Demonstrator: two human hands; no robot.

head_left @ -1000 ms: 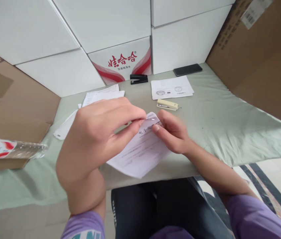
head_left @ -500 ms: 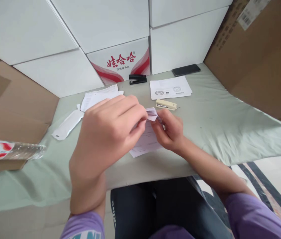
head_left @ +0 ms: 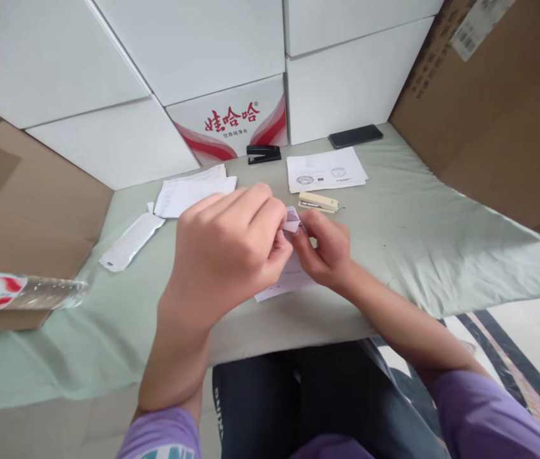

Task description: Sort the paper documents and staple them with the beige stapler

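Between my hands is a small folded piece of pale lilac paper (head_left: 292, 220). My right hand (head_left: 326, 248) pinches its right side between thumb and fingers. My left hand (head_left: 231, 248), raised and closer to the camera, is curled closed with thumb and fingertips at the left end of the same paper. Its exact fingertip grip is partly hidden. Beneath both hands a printed sheet (head_left: 286, 285) lies on the cloth, mostly covered by them. Just beyond my right hand rests a cream stapler (head_left: 318, 202).
Farther back are a black stapler (head_left: 263, 154), a stack of stamped papers (head_left: 327, 171) and a black phone (head_left: 356, 136). Papers (head_left: 197, 190) and a white pouch (head_left: 132, 241) lie left. White boxes (head_left: 360, 83) and cardboard boxes (head_left: 494, 115) wall the green-covered table; a water bottle (head_left: 21, 290) lies left.
My left hand has shifted right, closer to my right hand, and covers more of the folded paper. My right hand stays nearly in place, still pinching it.
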